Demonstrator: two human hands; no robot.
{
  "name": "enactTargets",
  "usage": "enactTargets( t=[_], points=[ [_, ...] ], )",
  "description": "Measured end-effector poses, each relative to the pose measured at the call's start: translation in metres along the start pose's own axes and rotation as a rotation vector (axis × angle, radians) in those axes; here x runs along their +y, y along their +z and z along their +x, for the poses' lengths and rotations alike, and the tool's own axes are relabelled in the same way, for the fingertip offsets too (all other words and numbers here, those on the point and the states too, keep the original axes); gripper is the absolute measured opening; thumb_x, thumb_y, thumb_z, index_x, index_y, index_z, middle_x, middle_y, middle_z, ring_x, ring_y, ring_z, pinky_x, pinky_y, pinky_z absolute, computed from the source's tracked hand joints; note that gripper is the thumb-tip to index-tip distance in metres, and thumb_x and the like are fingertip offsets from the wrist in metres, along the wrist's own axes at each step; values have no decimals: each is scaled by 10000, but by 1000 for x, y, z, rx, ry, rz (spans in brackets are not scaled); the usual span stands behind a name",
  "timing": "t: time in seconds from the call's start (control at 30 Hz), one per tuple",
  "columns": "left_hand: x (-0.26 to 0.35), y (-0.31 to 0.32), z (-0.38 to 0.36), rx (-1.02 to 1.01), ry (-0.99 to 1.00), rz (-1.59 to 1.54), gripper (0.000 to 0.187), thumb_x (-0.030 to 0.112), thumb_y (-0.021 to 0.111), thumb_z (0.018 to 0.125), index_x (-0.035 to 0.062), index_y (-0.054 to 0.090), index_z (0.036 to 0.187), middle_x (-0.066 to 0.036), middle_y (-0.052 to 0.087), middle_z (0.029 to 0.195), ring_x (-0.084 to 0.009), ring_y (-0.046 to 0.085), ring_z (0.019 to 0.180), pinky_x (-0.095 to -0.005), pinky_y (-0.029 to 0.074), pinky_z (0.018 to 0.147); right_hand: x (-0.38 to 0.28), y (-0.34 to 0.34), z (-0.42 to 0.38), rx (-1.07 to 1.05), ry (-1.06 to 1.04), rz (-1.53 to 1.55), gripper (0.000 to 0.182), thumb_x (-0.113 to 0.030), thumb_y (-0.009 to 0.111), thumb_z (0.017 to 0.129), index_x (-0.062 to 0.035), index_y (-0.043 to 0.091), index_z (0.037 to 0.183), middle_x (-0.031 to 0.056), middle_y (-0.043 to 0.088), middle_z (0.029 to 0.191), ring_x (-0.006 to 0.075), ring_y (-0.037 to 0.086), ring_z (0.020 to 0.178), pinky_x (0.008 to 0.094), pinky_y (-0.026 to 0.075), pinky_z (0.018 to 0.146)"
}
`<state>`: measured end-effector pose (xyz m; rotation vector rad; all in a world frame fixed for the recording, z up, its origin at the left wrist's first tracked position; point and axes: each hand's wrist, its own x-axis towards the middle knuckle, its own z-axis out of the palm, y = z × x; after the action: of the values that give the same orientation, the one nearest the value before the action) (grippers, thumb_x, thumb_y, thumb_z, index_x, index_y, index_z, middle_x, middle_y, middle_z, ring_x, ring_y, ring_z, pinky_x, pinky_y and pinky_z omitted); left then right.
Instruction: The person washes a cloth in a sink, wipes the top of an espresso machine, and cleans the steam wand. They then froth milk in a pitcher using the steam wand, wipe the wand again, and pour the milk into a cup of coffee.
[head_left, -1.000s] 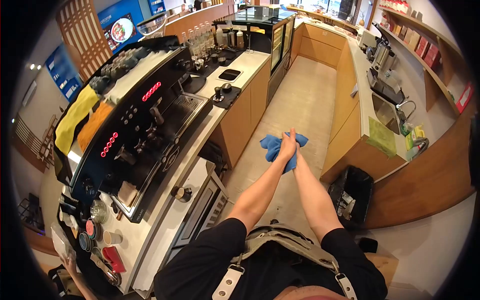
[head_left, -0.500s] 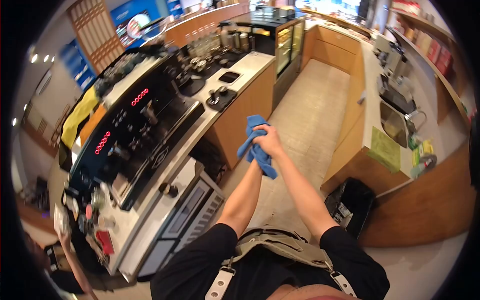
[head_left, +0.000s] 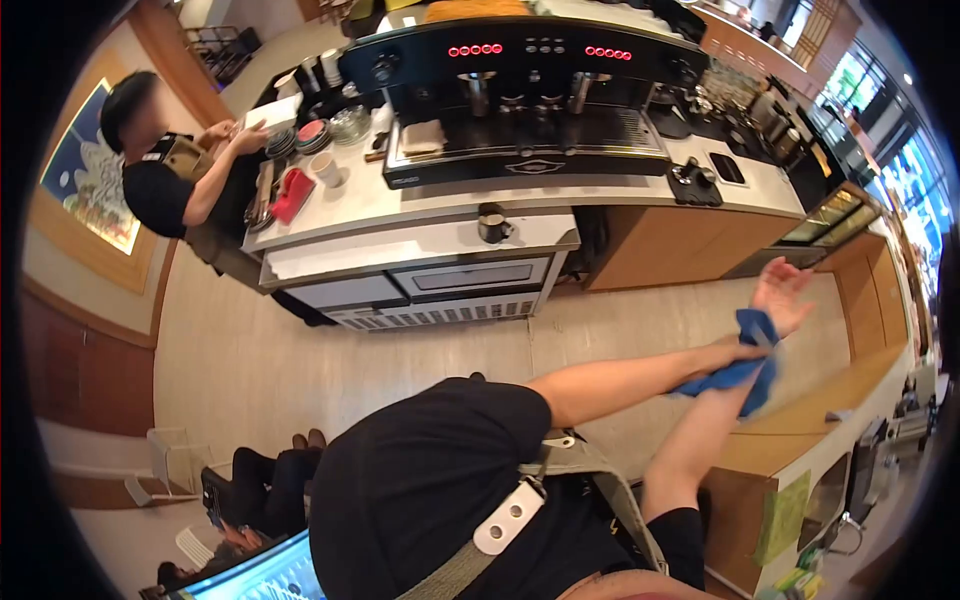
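My left hand (head_left: pixel 738 354) is closed on a blue cloth (head_left: pixel 728 378), pressing it around the wrist and lower forearm of my right arm. My right hand (head_left: pixel 784 296) stretches out beyond the cloth, palm showing and fingers apart, with nothing in it. Both arms reach toward the right side of the view, above the floor between the two counters. Part of the left hand's fingers is covered by the cloth, which is slightly blurred.
An espresso machine (head_left: pixel 525 110) stands on the counter ahead, with a metal pitcher (head_left: pixel 492 225) below it. A co-worker (head_left: pixel 170 180) at left holds a white object (head_left: pixel 270 115). A wooden counter (head_left: pixel 760 440) with a green cloth (head_left: pixel 785 520) is at right. Someone sits (head_left: pixel 265 490) behind at lower left.
My view has swung to the left. Earlier my right hand gripped the cloth over my left hand; now my left hand holds it around my right wrist, and the right hand is spread.
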<state>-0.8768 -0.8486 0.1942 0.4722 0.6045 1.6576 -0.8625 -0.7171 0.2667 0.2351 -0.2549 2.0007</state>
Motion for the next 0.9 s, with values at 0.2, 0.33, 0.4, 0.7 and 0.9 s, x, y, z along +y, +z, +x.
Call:
enactTargets(
  t=[0.2,0.33,0.4,0.7,0.9],
  points=[
    [-2,-52,11,370,132,99,474,275,746,790,-17,660,1153,-141,670,1101,-202,630,1029,-299,498,892,71,-33,-72,173,110,-760,619,-522,443,985,4,549,1294,166,524,1150,269,502,1091,453,387,1047],
    [-1,-105,10,520,171,73,516,315,703,820,-6,622,1216,-134,655,1142,-205,614,1068,-310,488,918,112,-49,-101,158,237,-892,650,-538,416,992,7,510,1332,165,451,1245,263,442,1170,443,340,1078],
    [12,-117,4,524,176,44,522,339,677,836,0,613,1227,-134,651,1149,-207,609,1078,-320,486,927,129,-57,-111,148,291,-941,665,-545,403,995,9,490,1352,164,415,1292,260,412,1210,439,316,1094],
    [33,-169,-17,608,198,-40,558,447,560,908,29,574,1277,-131,634,1180,-218,586,1123,-363,474,967,173,-95,-136,41,516,-1140,738,-581,342,1010,17,400,1439,161,250,1506,247,277,1390,417,210,1163],
    [27,-260,-35,533,86,-242,593,519,482,955,48,548,1310,-130,622,1201,-225,570,1153,-392,467,993,175,-74,-178,-9,955,-1362,721,-541,323,1035,17,342,1493,154,182,1619,233,213,1485,385,154,1201]
  ],
)
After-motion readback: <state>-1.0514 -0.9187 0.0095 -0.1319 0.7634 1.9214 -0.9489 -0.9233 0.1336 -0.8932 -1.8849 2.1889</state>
